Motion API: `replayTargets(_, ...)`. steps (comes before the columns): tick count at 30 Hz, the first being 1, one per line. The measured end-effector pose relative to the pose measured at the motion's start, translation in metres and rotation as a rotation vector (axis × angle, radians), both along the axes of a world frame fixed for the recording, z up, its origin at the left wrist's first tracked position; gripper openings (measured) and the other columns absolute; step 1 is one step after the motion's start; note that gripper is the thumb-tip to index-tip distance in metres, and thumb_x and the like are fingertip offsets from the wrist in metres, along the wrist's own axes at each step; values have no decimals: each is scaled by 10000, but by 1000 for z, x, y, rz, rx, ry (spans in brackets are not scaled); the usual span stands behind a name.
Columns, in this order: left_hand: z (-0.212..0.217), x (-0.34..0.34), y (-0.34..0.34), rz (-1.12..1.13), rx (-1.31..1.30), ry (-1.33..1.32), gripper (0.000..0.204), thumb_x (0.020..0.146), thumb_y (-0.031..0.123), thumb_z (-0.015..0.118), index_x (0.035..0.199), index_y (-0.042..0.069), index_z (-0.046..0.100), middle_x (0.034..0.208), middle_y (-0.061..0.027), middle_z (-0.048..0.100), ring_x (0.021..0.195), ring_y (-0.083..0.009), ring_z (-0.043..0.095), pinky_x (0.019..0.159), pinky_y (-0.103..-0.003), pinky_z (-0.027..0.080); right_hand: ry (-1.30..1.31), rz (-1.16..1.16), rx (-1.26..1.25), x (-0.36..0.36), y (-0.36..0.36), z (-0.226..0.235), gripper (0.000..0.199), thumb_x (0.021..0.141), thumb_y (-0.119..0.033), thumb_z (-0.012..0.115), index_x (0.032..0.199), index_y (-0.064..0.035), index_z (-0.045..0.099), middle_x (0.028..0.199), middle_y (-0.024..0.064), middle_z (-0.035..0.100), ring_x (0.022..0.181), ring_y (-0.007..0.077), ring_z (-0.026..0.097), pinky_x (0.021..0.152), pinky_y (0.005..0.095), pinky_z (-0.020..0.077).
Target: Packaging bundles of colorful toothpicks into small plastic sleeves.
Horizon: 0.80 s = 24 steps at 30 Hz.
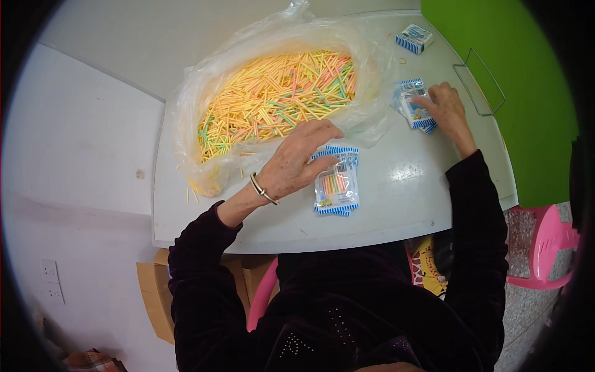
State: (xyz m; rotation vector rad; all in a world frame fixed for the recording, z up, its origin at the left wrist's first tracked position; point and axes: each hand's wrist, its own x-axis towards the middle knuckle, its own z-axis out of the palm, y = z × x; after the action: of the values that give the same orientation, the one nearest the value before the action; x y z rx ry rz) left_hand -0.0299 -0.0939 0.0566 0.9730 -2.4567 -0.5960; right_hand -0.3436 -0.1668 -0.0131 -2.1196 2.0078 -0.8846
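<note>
My left hand (297, 155) hovers beside a small stack of clear plastic packets (336, 187) with blue-striped edges. Its fingers and thumb are apart, with nothing held between them. Thin pastel sticks show through the top packet's window. To the right, my right hand (449, 113) is over another pile of blue-striped packets (411, 99); its thumb lies across the top one and its fingers are bent but apart from the thumb. Beyond my left hand, a large clear plastic bag (372, 118) lies wide open, full of loose yellow, orange, pink and green sticks (273, 93).
A blue-and-white striped bundle (414, 38) sits at the table's far right. A wire handle (480, 80) stands against the green panel (514, 124). Stray sticks (191, 193) lie at the bag's left. Cardboard boxes (155, 291) and a pink chair (545, 254) are below the table.
</note>
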Motion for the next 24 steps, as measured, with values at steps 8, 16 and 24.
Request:
replayTargets(8, 5, -14, -1, -46, 5, -16, 349, 756, 118, 658, 1084, 55, 554, 1133, -114, 531, 1057, -295, 494, 883, -360, 410, -17, 10, -142, -5, -12, -29, 209, 780, -198, 631, 799, 3, 579, 845, 123, 531, 794, 282, 499, 699, 373, 410)
replayTargets(16, 16, -19, -28, 184, -55, 266, 390, 762, 293, 673, 1032, 33, 570, 1041, -143, 573, 970, -284, 543, 837, -354, 433, -151, 234, -479, 37, 22, 37, 129, 771, -23, 605, 893, -10, 567, 801, 130, 575, 730, 279, 564, 616, 348, 427)
replayTargets(24, 5, -26, -56, 159, 357, 479, 292, 768, 253, 646, 756, -38, 620, 568, -33, 528, 533, -91, 472, 489, -269, 377, -348, 522, -328, 99, 55, 57, 268, 746, -25, 650, 987, -4, 535, 905, 126, 563, 768, 269, 573, 666, 338, 452)
